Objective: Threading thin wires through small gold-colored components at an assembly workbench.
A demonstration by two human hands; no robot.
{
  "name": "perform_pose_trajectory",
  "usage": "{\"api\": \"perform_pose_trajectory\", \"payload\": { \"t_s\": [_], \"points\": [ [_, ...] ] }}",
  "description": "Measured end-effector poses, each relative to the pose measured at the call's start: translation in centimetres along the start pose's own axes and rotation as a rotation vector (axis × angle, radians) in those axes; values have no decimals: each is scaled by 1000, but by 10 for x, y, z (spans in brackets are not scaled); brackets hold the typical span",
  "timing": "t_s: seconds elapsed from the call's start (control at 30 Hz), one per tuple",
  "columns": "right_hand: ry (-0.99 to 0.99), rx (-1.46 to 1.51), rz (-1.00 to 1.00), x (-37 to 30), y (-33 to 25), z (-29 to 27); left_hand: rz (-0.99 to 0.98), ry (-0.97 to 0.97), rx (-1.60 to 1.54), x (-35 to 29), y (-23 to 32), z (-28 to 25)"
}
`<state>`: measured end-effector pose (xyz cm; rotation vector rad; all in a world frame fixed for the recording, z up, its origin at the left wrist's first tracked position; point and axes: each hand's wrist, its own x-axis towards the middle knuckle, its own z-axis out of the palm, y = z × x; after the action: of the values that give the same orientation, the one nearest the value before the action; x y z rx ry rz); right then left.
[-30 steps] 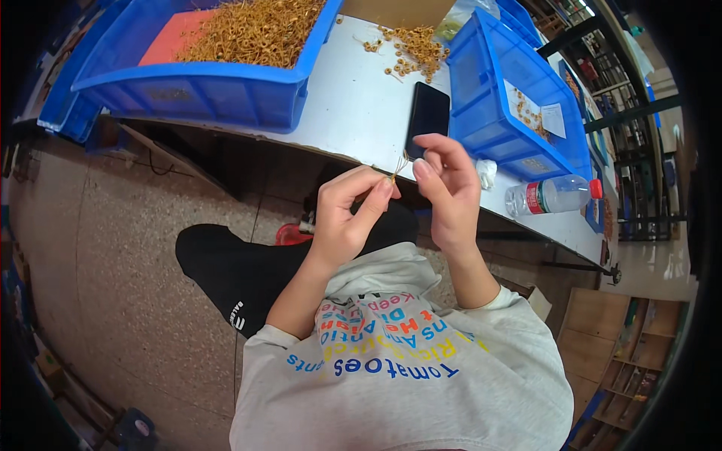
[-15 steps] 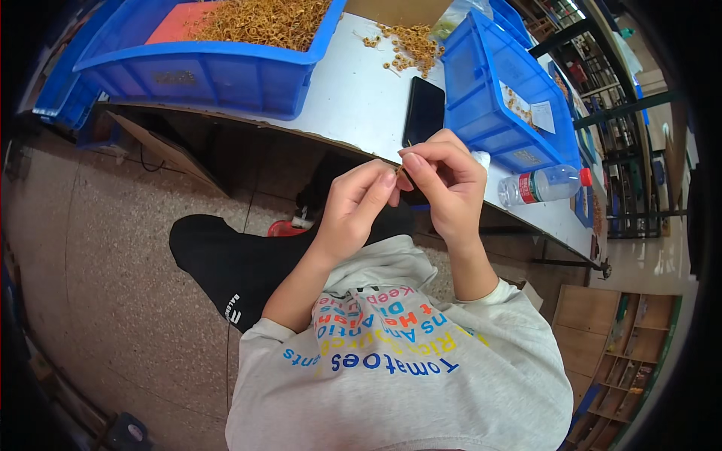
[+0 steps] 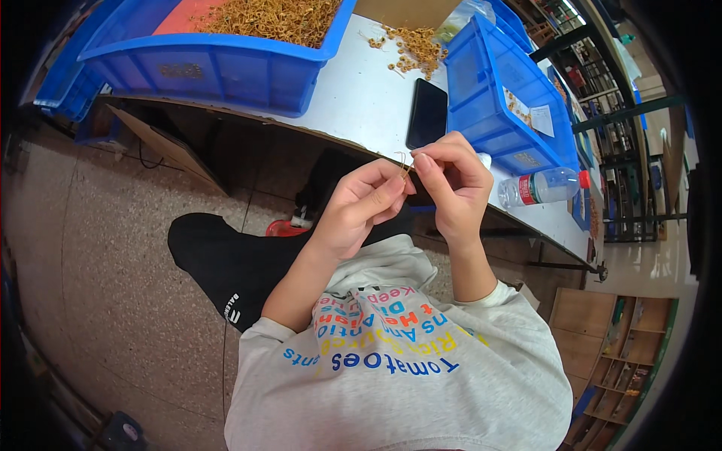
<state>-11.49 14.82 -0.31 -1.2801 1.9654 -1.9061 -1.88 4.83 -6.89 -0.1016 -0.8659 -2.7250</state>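
In front of my lap, above the table's near edge, both hands are close together. My left hand pinches a small copper wire coil between thumb and forefinger. Thin wire ends stand up from its fingertips, while most of the coil's body is hidden. My right hand sits just to the right, thumb and forefinger closed beside those wires. Whether a wire end is between them is too small to see. A pile of similar coils lies on the white table.
A large blue bin full of coils stands at the far left. On the right are another blue bin, a black phone and a clear bottle with a red cap. Wooden shelving stands at lower right.
My right hand has shifted slightly to the right, and my left hand has turned a little. The thin wire ends now show more plainly between the fingertips. The view has shifted slightly.
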Motion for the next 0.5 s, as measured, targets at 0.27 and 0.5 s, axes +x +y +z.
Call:
{"api": "perform_pose_trajectory", "payload": {
  "t_s": [0.27, 0.5],
  "points": [
    [4, 18, 89, -1, 3, -5, 28, 29, 38, -3, 2, 3],
    [-52, -209, -27, 6, -12, -10, 246, 97, 321, -2, -5, 4]
  ]
}}
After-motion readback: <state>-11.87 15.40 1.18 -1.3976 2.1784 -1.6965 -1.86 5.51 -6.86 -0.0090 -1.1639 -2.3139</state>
